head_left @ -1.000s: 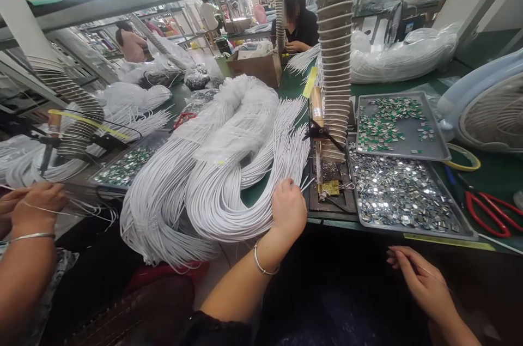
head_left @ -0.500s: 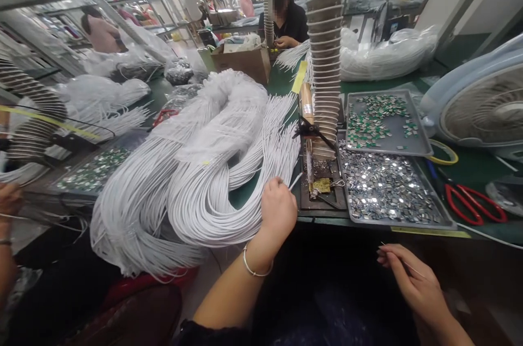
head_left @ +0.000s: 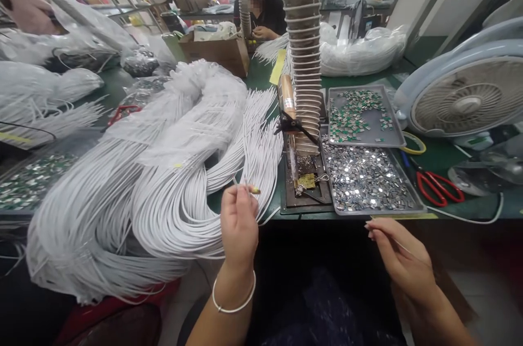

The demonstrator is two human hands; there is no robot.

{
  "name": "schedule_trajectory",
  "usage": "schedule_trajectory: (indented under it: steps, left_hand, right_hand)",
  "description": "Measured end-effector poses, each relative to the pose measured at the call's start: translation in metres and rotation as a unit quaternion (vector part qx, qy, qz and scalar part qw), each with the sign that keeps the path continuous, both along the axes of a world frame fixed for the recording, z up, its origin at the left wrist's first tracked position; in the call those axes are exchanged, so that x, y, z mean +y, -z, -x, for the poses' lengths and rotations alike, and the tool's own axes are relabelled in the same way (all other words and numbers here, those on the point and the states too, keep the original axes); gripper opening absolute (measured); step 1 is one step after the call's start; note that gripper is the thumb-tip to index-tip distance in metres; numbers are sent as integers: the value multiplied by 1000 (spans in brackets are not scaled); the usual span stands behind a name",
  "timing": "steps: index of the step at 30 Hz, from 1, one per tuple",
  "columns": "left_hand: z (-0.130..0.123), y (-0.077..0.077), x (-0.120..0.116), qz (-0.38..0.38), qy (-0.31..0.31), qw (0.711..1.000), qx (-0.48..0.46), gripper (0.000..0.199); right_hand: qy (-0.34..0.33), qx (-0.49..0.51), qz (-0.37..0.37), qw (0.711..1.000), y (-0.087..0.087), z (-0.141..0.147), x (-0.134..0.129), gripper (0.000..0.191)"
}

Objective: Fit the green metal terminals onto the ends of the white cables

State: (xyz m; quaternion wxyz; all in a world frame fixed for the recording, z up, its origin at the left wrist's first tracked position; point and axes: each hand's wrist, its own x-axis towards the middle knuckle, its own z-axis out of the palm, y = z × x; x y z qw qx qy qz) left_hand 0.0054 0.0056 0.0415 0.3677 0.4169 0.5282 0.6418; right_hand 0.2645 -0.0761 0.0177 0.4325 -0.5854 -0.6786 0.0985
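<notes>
Since the earlier frame, the left hand [head_left: 239, 223] has turned upright and lifted a white wire [head_left: 244, 182] clear of the coiled white cables [head_left: 163, 182], so that its gold-coloured tip [head_left: 255, 190] now stands just left of the dark metal fixture [head_left: 304, 193]. Its grip is clenched in a tight pinch, with the wrist raised and the bangle [head_left: 233, 302] low on the arm, which rises from the bottom edge of the view. The right hand [head_left: 398, 253] lies lower, in front of and to the right of the fixture, angled inward. Its fingers [head_left: 378, 231] pinch a thin pale strand, too fine to follow far. A loose pinch could let the slim wire slip back among the cables, where it would be hard to pick out. Its free length could also snag neighbouring strands and drag them along. A careless reach could clip the tray of shiny metal pieces [head_left: 368, 211] right of the fixture and scatter them, and the tip could bend against the fixture's edge.
</notes>
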Motion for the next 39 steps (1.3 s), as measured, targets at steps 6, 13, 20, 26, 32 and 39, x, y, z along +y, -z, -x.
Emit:
schedule_trajectory:
  steps: [6, 13, 20, 26, 32, 39]
  left_hand:
    - [-5, -5, -31, -45, 267, 934, 233, 18]
    - [-26, -3, -36, 23, 385, 868, 312, 26]
    - [-39, 7, -35, 110, 337, 894, 274, 22]
    - [-37, 13, -26, 155, 311, 927, 144, 18]
    - [-34, 13, -21, 201, 312, 927, 59, 21]
    - [-32, 8, -16, 237, 266, 934, -33, 24]
  right_hand:
    - [29, -88, -24, 995, -12, 5, 47, 13]
    - [55, -221, 98, 969, -5, 6, 94, 18]
    - [58, -241, 128, 960, -3, 7, 103, 11]
    - [41, -197, 86, 976, -5, 6, 99, 9]
    - [44, -92, 39, 994, -14, 23, 81, 8]
    - [-44, -1, 30, 999, -15, 55, 61, 3]
